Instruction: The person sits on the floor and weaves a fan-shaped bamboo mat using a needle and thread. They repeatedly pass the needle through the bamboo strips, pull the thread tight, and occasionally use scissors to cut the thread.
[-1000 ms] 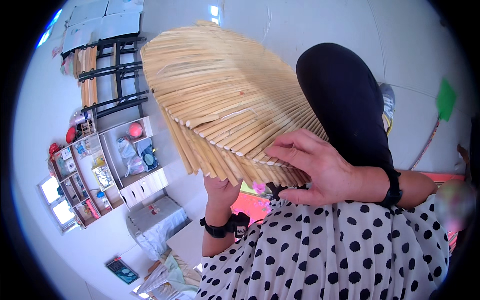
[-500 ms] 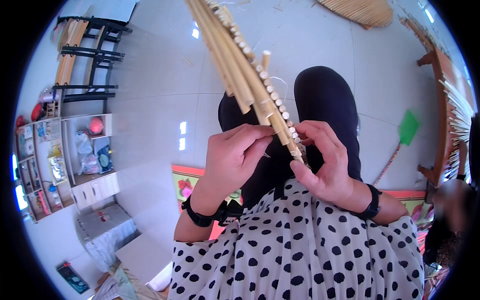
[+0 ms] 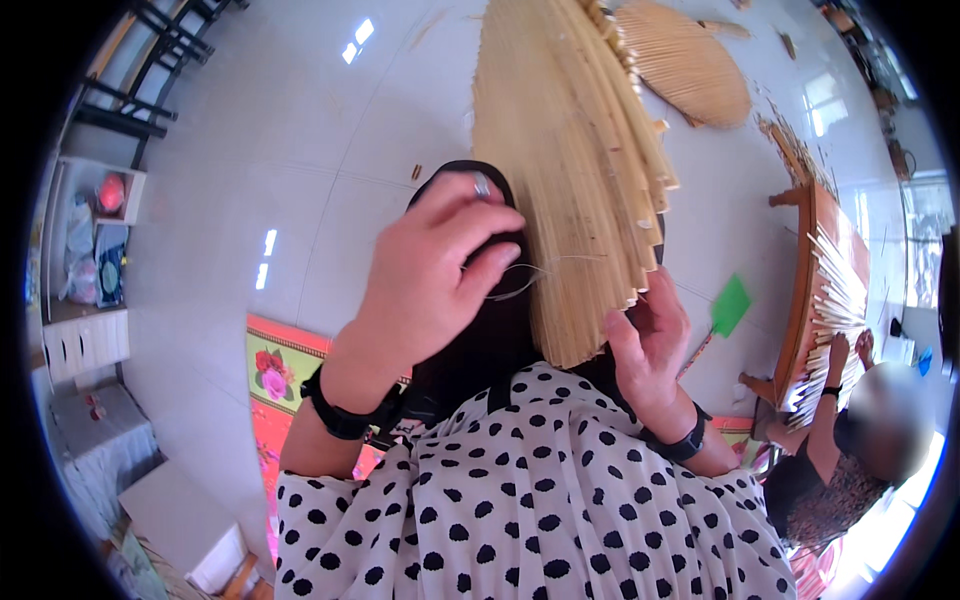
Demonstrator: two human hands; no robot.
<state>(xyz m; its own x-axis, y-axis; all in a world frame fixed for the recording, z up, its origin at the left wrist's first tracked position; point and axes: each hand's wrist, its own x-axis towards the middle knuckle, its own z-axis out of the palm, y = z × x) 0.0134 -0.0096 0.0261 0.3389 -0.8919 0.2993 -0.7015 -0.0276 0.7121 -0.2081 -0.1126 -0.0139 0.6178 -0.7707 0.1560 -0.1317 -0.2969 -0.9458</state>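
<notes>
The stalk panel lies over my dark trousers, between my hands. My right hand grips its lower right edge, thumb in front; my left hand, beside its left edge, is curled with thumb and forefinger apart, and I cannot tell whether it grips the thin pale thread crossing the panel's lower face. Slack in this thread could snag on a protruding stalk end; uneven pulling could skew the stalks or snap the strand. The straw-coloured stalks are slender and ridged, their ends stepped along the panel's right edge. Beyond that edge, a rounded, ribbed mat rests on smooth floor tiles.
</notes>
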